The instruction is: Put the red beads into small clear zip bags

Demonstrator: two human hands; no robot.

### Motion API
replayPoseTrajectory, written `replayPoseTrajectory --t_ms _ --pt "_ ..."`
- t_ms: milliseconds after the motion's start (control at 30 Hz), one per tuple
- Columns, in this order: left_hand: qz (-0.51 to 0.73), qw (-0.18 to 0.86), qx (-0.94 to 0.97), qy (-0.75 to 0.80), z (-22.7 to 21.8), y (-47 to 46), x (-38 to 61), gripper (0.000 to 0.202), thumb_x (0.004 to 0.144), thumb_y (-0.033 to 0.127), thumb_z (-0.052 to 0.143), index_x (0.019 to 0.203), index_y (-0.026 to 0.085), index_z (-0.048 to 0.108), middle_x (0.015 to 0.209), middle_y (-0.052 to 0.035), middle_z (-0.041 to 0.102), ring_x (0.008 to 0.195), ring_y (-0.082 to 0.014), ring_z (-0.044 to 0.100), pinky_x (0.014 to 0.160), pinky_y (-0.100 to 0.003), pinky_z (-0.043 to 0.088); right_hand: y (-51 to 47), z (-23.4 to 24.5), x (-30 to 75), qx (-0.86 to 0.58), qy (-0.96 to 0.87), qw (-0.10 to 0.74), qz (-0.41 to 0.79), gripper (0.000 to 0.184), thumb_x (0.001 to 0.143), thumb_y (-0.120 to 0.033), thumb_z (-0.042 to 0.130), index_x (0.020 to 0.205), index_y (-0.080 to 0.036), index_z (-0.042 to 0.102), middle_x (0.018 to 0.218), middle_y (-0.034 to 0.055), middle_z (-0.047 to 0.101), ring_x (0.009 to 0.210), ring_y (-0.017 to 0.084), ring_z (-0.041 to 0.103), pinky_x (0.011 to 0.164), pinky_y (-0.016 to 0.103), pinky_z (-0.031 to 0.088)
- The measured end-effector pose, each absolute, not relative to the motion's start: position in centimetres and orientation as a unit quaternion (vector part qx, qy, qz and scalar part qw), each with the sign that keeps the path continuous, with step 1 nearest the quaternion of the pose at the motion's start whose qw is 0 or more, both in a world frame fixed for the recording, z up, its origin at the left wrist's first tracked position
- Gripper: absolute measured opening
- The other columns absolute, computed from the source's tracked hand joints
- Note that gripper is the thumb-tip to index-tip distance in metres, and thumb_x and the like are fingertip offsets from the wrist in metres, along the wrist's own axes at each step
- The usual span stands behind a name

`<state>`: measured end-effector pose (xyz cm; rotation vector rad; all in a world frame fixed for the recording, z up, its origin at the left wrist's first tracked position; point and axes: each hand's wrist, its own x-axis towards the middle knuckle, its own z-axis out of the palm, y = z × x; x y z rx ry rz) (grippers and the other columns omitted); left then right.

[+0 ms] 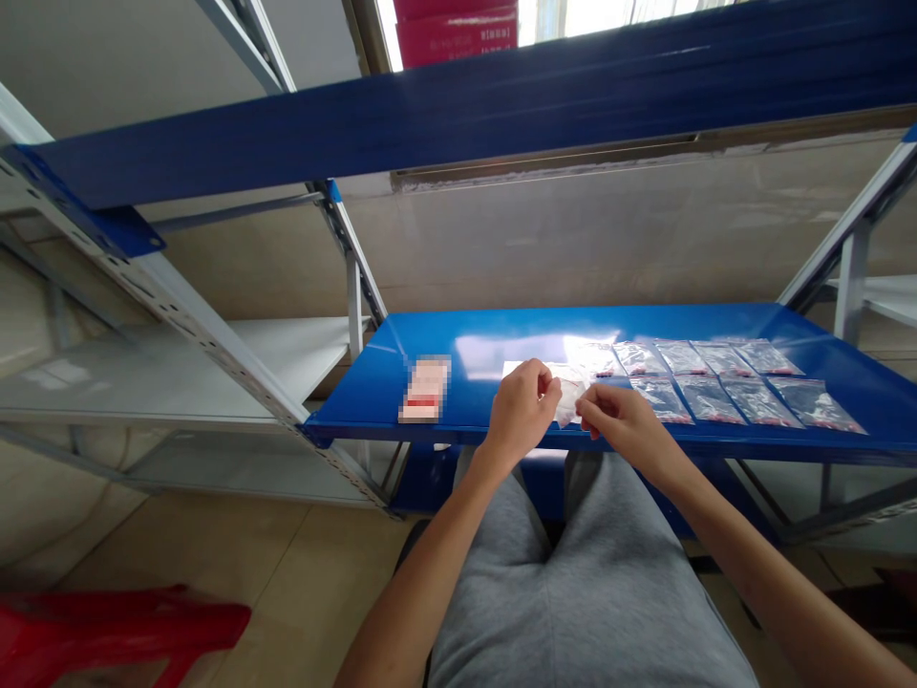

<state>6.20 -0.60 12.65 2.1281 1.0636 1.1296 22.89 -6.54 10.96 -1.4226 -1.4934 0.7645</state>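
My left hand (522,411) and my right hand (620,425) meet just above the front of a blue metal shelf (473,413), pinching a small clear plastic bag (569,401) between their fingertips. The bag looks whitish and crumpled. To the right lie several flat zip bags (716,382) in two rows, each with a red strip or red contents. My right hand is nearest them. A white sheet (520,369) lies behind my left hand. A pixelated packet with a red band (425,389) rests left of my hands.
Pale perforated steel uprights (179,306) and a blue beam (458,105) frame the shelf. A white lower shelf (143,368) stands at the left. A red stool (107,621) sits on the tiled floor at lower left. My lap, in grey shorts, is beneath my hands.
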Motion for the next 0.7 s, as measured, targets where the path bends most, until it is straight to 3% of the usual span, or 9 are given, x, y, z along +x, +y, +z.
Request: replayPoseTrajectory --t_ms 100,267,433,600,700 --pt "0.399 0.266 0.812 0.333 13.0 -0.8 5.7 0.005 0.093 0.016 0.054 0.09 0.02 0.056 0.08 0.0024 0.06 0.073 -0.0126 0.057 0.066 -0.024 0.043 -6.7 11.6 22.9 -0.579 -0.59 0.454 0.333 0.035 0.086 -0.044 0.057 0.06 -0.02 0.058 0.056 0.0012 0.062 0.055 0.015 0.056 0.057 0.028 0.04" --pt "0.337 0.249 0.864 0.28 13.5 -1.2 5.5 0.027 0.094 0.006 0.047 0.09 0.02 0.07 0.092 -0.0021 0.066 0.085 -0.0133 0.064 0.077 -0.024 0.048 -6.7 12.0 22.9 -0.585 -0.585 0.454 0.33 0.036 0.085 -0.045 0.056 0.059 -0.02 0.059 0.056 0.0018 0.062 0.055 0.015 0.056 0.057 0.028 0.04" --pt "0.336 0.275 0.841 0.323 13.1 -1.1 5.9 0.019 0.089 0.009 0.061 0.094 0.019 0.077 0.094 -0.0045 0.074 0.083 -0.0154 0.068 0.075 -0.025 0.053 -6.8 11.5 22.4 -0.587 -0.608 0.443 0.299 0.039 0.089 -0.047 0.057 0.06 -0.02 0.058 0.056 0.0016 0.061 0.055 0.015 0.056 0.057 0.028 0.039" --pt "0.354 0.36 0.786 0.357 13.3 -0.4 5.5 0.005 0.084 0.021 0.076 0.082 0.016 0.077 0.081 -0.0039 0.076 0.067 -0.0136 0.069 0.063 -0.022 0.053 -6.7 11.2 22.5 -0.539 -0.584 0.501 0.343 0.036 0.089 -0.054 0.063 0.08 -0.02 0.063 0.071 0.0019 0.064 0.065 0.016 0.06 0.058 0.027 0.042" --pt "0.381 0.418 0.732 0.38 13.6 0.1 4.8 0.014 0.076 0.023 0.084 0.084 0.015 0.077 0.084 -0.0049 0.076 0.064 -0.0135 0.07 0.055 -0.02 0.054 -6.2 10.4 23.5 -0.585 -0.497 0.556 0.319 0.035 0.086 -0.053 0.069 0.099 -0.021 0.065 0.087 0.0044 0.068 0.078 0.018 0.064 0.057 0.025 0.043"
